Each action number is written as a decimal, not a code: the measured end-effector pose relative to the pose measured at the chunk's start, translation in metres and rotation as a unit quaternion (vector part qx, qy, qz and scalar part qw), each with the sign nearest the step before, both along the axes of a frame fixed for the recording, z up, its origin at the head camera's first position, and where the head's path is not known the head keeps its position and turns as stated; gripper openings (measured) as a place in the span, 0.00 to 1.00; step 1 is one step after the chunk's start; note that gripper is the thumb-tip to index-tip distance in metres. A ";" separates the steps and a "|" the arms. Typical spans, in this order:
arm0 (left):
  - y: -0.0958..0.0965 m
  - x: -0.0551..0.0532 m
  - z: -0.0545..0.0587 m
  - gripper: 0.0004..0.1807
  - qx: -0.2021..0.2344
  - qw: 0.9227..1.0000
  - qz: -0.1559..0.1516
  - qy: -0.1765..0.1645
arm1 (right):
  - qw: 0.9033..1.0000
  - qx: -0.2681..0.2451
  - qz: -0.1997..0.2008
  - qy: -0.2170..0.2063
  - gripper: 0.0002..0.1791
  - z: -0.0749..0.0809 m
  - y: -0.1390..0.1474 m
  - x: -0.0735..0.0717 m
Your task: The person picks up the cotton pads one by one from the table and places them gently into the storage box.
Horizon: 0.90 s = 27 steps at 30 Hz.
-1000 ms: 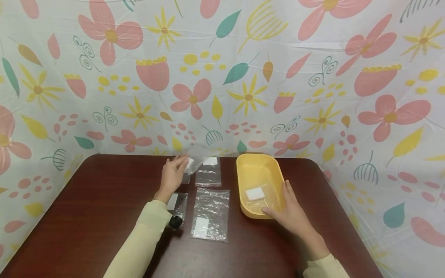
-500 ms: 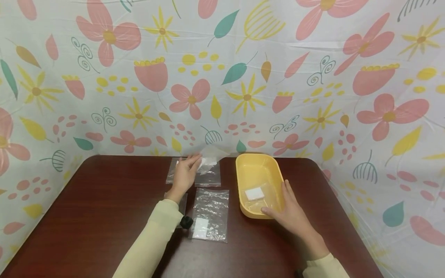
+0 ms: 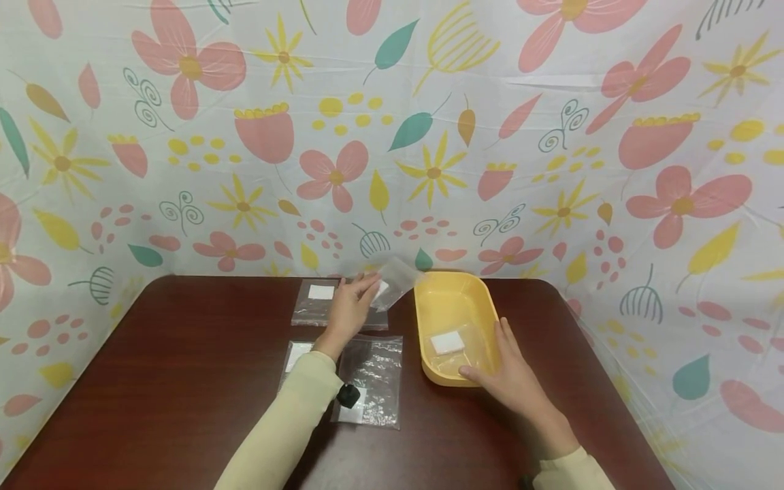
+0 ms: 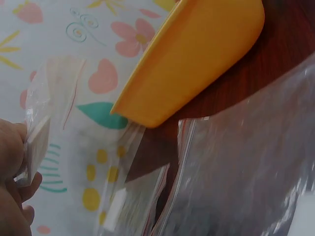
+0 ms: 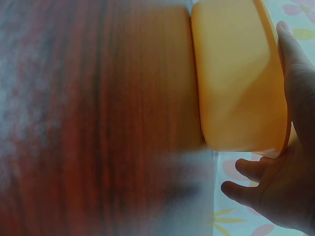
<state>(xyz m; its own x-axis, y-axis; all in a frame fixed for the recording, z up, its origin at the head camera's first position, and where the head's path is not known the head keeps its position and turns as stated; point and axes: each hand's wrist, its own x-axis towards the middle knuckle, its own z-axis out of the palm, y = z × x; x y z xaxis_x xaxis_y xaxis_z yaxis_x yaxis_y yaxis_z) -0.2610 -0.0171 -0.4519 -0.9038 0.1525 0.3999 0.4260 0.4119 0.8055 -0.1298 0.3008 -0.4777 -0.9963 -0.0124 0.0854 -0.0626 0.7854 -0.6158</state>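
My left hand pinches a small clear zip bag with a white card-like piece. The bag hangs just left of the yellow plastic bin's far left corner. In the left wrist view, fingertips grip the white piece, and the bag's red-lined seal stands free. Inside the bin, near its front, lies another clear bag with a white piece. My right hand rests against the bin's near right corner, fingers extended along the outer side, thumb at the front rim. The right wrist view shows its fingers spread.
Several clear bags with white pieces lie flat on the dark wooden table: a large bag in front, one partly under the left sleeve, others behind. A flowered cloth hangs along the table's back edge.
My left hand has carried the bag rightward, from over the back-left bags to beside the bin, uncovering a back-left bag. The right hand and the bin have stayed in place.
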 end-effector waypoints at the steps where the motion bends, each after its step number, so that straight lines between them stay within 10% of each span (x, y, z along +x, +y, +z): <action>1: 0.003 0.000 0.000 0.17 -0.002 1.000 -0.001 0.003 | 1.000 0.001 0.000 0.000 0.69 0.000 0.000 0.000; 27: 0.077 0.022 0.003 0.18 -0.054 0.995 -0.078 -0.008 | 1.000 0.000 0.004 0.004 0.69 0.000 -0.001 -0.001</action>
